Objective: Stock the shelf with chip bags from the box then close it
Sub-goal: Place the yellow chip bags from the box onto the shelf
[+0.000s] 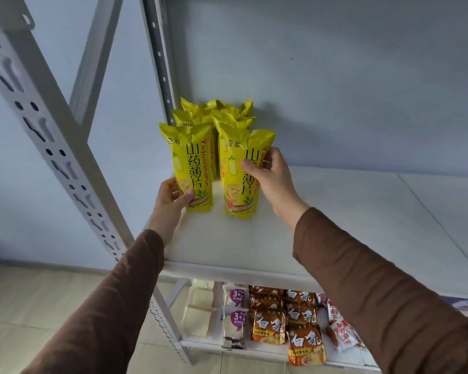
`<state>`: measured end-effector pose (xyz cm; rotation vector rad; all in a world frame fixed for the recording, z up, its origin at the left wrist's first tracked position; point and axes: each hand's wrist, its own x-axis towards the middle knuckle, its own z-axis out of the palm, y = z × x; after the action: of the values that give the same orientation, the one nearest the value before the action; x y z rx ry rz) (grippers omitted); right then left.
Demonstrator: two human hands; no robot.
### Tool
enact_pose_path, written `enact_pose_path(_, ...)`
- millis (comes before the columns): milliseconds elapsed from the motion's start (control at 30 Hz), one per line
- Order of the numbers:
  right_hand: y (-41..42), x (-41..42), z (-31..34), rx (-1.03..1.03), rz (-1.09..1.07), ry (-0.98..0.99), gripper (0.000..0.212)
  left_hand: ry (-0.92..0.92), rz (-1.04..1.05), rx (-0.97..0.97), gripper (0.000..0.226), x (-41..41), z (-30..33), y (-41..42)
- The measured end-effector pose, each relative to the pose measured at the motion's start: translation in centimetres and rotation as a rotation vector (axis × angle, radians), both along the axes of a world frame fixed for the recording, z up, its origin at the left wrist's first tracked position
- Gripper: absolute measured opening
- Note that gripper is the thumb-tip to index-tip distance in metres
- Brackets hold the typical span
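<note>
Sleeves, brown, reach in from the bottom corners toward a white shelf [254, 247]. Left hand [170, 198] grips the lower left edge of the front-left chip bag [191, 168], thumb across the front, fingers curled behind. Right hand [270, 175] holds the front-right chip bag [239, 182] at mid-height, thumb on the front, fingers wrapped round its right side. Both yellow bags stand upright on the shelf, near each other, not touching. Behind them more yellow bags [219, 114] stand in rows up to the rear post [160, 58]. Lower shelf: orange noodle packs [287, 319].
</note>
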<state>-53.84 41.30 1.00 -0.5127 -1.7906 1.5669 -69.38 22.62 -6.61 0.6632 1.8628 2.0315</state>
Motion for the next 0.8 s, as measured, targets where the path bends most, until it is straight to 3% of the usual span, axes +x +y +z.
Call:
enact_pose_path(200,0.1,-2.9,-0.7,0.048,-0.063,-0.033,0.05,0.019,-0.028,0.009,0.033,-2.6,-0.9,2.0)
enact_pose_path(800,0.6,-6.3,-1.7,0.156,-0.095,-0.059,0.049,0.043,0.003,0.005,0.041,-5.0,-1.7,3.5)
